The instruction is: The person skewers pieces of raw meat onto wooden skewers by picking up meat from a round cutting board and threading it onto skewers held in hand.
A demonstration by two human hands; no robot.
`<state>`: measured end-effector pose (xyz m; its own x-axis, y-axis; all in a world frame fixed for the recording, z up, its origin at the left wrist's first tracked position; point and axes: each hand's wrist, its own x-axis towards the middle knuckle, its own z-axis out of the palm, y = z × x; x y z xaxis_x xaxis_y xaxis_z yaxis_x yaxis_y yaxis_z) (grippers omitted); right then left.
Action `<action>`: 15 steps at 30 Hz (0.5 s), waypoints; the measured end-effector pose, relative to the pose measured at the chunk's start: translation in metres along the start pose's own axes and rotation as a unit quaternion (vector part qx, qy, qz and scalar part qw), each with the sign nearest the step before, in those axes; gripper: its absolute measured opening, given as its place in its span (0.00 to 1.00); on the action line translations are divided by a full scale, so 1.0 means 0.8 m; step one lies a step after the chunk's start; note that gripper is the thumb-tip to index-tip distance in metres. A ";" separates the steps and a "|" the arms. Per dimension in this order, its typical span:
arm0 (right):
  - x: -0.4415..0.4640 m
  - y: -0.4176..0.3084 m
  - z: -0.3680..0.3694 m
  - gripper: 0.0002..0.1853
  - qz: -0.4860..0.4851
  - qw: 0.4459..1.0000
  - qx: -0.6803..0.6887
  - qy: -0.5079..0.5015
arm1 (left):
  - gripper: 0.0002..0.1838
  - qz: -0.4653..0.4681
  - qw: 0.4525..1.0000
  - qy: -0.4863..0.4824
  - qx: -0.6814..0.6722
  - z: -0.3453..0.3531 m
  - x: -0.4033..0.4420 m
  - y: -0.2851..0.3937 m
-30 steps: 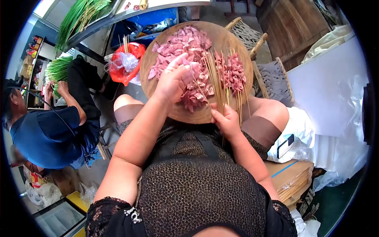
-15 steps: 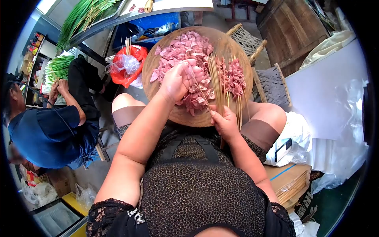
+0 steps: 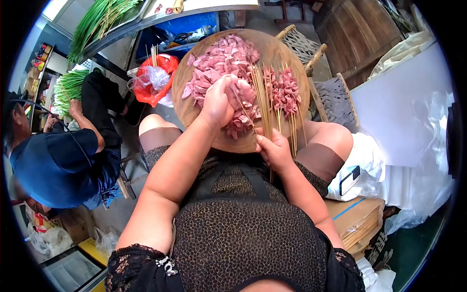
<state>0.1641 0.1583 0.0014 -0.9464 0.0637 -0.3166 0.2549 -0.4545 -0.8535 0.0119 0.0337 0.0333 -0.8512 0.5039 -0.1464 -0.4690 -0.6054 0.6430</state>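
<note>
A round wooden board [image 3: 192, 56] rests across the lap, with a heap of raw pink meat pieces [image 3: 228, 56] on it. My left hand [image 3: 220, 101] is over the near part of the heap, its fingers curled round the upper end of a thin bamboo skewer [image 3: 246, 113]. Whether meat is also in those fingers I cannot make out. At the board's near edge, my right hand [image 3: 273, 150] is closed on the lower end of that skewer and on a bundle of bare bamboo skewers [image 3: 262, 95]. Beside the bundle lie several threaded meat skewers [image 3: 285, 92], their bare ends toward me.
On the left sits another person [image 3: 53, 160] in dark clothes, hands at green stalks [image 3: 72, 87]. A red plastic bag [image 3: 165, 68] stands left of the board. Woven stools [image 3: 335, 100] are on the right. A phone [image 3: 349, 180] lies on white plastic by the right knee.
My left fingers have curled in more around the skewer's upper end. My right hand keeps its grip. The other person's hands have moved apart. The view has shifted slightly.
</note>
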 end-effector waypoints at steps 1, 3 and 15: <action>0.000 0.000 -0.001 0.12 -0.001 1.000 0.000 0.000 | 0.09 0.000 1.000 -0.001 0.001 0.000 0.000 -0.001; 0.000 0.003 -0.002 0.12 -0.010 1.000 0.001 -0.011 | 0.08 -0.015 1.000 0.002 -0.013 -0.003 0.000 -0.004; 0.001 0.004 -0.005 0.11 -0.013 0.998 0.060 -0.015 | 0.11 -0.053 0.998 -0.016 0.012 -0.001 -0.016 -0.032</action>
<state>0.1647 0.1602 -0.0036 -0.9583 0.0509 -0.2812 0.2067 -0.5560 -0.8051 0.0343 0.0423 0.0185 -0.7891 0.5842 -0.1898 -0.5497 -0.5338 0.6425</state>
